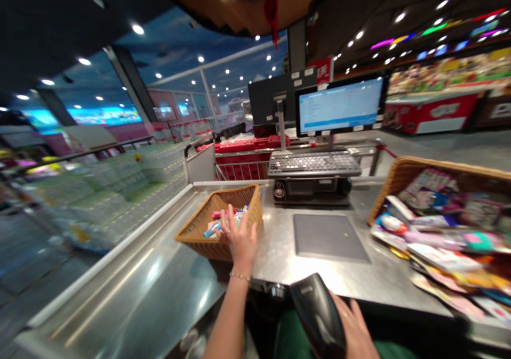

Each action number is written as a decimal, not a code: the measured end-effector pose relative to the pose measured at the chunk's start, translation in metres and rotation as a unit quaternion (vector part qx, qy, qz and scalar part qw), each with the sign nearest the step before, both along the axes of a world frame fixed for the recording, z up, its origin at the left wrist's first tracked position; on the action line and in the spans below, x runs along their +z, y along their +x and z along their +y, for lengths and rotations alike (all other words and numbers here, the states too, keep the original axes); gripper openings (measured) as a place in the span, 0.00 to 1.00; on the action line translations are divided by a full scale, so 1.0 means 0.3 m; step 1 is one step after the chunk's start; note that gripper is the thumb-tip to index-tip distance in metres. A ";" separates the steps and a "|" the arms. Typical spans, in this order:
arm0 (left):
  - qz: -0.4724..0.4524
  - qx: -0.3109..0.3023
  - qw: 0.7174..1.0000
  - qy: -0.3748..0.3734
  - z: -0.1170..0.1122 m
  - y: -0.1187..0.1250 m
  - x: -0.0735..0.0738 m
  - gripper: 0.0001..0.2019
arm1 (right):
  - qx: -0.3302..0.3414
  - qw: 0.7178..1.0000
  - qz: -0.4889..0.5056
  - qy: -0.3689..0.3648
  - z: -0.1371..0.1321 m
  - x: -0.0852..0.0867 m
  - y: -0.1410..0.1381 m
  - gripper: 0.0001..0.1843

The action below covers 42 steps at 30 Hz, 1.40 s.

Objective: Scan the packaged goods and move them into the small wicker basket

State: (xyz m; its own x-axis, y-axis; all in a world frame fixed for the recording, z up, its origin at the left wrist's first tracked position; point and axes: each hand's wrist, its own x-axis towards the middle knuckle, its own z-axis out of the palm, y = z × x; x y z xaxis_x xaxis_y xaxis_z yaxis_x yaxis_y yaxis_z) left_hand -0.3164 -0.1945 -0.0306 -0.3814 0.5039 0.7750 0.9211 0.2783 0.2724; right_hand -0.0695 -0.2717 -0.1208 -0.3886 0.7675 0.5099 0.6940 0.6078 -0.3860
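My left hand reaches over the near rim of a small wicker basket, its fingers spread apart. Inside that basket lie a few small items, among them a light blue packet and a pink one, partly hidden by the fingers. I see nothing gripped in the left hand. Low in the view, a black handheld barcode scanner is held by my right hand near the counter's front edge. The scanner hides part of that hand's grip.
A larger wicker basket tips its jumble of packaged goods onto the steel counter at right. A grey mat lies centrally. Behind it stand a keyboard, a lit monitor and a speaker. Metal rails border the counter.
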 end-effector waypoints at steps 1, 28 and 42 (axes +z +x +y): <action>-0.002 0.000 1.000 -0.005 0.002 0.007 -0.001 0.14 | -0.002 1.000 -0.002 -0.002 0.000 0.002 0.002 0.25; -0.004 -0.115 0.991 -0.067 0.070 0.273 -0.032 0.14 | -0.057 0.997 0.034 -0.034 -0.011 0.023 0.076 0.28; -0.010 -0.165 0.982 -0.096 0.112 0.409 -0.038 0.16 | -0.043 0.996 -0.021 -0.078 0.005 0.046 0.179 0.28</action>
